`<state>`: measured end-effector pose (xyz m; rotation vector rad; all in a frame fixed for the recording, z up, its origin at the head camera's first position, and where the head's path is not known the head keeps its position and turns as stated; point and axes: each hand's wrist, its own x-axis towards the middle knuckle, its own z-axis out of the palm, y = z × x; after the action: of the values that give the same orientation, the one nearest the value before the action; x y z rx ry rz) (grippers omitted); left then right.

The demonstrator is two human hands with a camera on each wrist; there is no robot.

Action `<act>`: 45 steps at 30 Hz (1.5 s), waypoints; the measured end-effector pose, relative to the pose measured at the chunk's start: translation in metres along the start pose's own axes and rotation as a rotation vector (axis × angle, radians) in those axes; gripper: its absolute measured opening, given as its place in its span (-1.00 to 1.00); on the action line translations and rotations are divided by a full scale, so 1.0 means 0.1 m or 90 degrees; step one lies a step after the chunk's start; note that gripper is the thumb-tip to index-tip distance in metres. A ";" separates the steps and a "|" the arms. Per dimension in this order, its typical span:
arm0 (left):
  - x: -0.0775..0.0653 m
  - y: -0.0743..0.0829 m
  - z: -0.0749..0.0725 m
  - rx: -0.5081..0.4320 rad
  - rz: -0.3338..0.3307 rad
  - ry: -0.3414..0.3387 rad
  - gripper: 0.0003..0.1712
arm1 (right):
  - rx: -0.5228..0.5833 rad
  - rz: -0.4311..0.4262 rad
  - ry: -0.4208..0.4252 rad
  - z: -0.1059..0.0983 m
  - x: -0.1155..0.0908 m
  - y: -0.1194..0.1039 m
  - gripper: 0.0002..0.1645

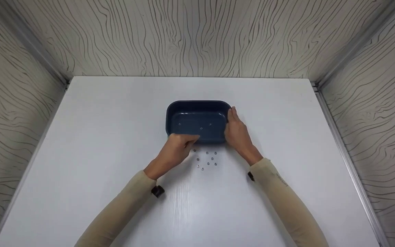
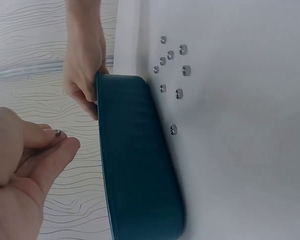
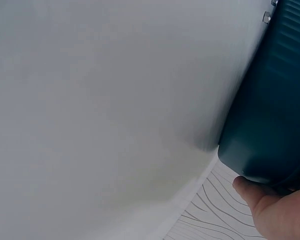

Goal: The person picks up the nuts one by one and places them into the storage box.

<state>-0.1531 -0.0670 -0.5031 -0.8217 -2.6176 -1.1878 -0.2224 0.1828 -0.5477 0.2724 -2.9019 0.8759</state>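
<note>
The left hand (image 1: 175, 151) pinches, thumb against fingertips (image 2: 70, 145), which point toward the right hand (image 1: 238, 133); its wrist (image 1: 151, 169) lies behind them. The right hand grips, its fingers (image 1: 233, 114) pointing forward, right of the left fingertips. Left arm (image 1: 120, 209) and right arm (image 1: 285, 202), both sleeved, slant in from behind the fingers.

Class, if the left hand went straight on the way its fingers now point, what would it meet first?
Probably the right hand, at the right end of the blue tub. Depth is unclear: the left hand might touch the tub itself first.
</note>
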 end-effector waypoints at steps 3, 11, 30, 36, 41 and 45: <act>0.04 -0.02 -0.02 -0.032 -0.044 0.010 -0.76 | 0.000 0.001 -0.003 0.00 0.00 0.00 -0.33; 0.14 -0.08 -0.06 -0.069 -0.160 0.041 -0.75 | 0.002 0.002 -0.007 -0.01 0.00 0.01 -0.32; 0.37 -0.23 -0.06 -0.416 -0.415 0.085 -0.70 | 0.012 0.009 -0.004 -0.01 -0.02 0.01 -0.31; 0.41 -0.27 -0.05 -0.507 -0.481 0.092 -0.65 | 0.016 0.013 -0.009 0.00 -0.01 0.01 -0.31; 0.45 -0.28 -0.06 -0.592 -0.549 0.110 -0.59 | 0.012 0.007 -0.016 -0.01 -0.01 0.00 -0.31; 0.50 -0.28 -0.09 -0.611 -0.582 0.128 -0.56 | 0.007 0.002 -0.014 -0.01 0.00 -0.01 -0.31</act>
<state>-0.2107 -0.0675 -0.4980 0.5507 -2.1461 -2.6328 -0.2222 0.1828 -0.5467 0.2798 -2.9193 0.8955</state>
